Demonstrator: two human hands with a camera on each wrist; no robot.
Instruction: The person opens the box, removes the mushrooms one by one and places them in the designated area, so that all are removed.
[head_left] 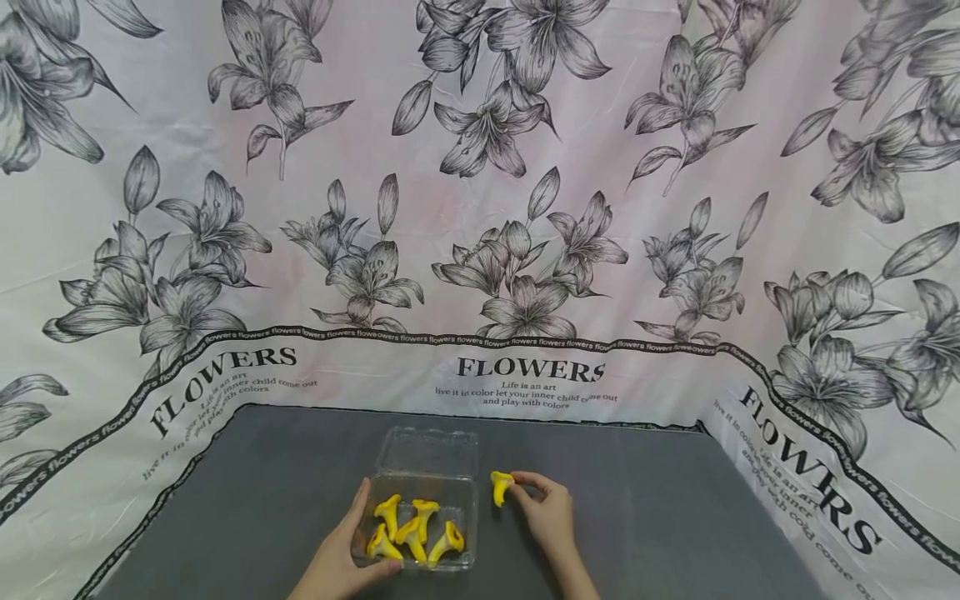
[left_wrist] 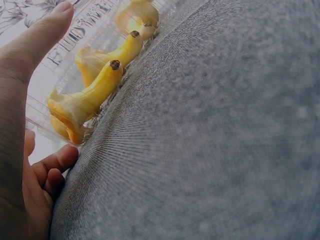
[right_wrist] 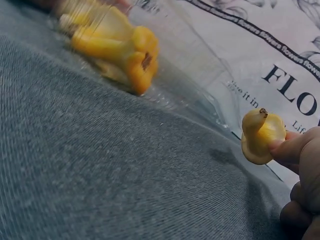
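Right hand (head_left: 547, 510): grip closed on one yellow mushroom (head_left: 499, 490), pinched at the fingertips. The held mushroom is kept just right of the clear plastic container (head_left: 461, 492), apart from it; in the head view its flared end is seen at the top, narrow end down. It is held above the grey table (head_left: 645, 517), on which a shadow is cast, per the right wrist view.

Left hand (head_left: 339, 552): container is gripped at its near left corner, thumb laid along the near side, fingers along the left wall. Container is set on the table, its lid (head_left: 427, 452) swung open at the far side.

Five more yellow mushrooms (head_left: 411, 536) are contained in it: two farther back, three along the near side, all packed close. Stems are pointed various ways; dark stem ends are shown on two in the left wrist view. Container contents are partly blurred in the right wrist view.

Table is backed by a white-pink cloth backdrop (head_left: 405, 379), printed with grey lilies, a dark band of repeated small lettering and "FLOWERS" in large black capitals.
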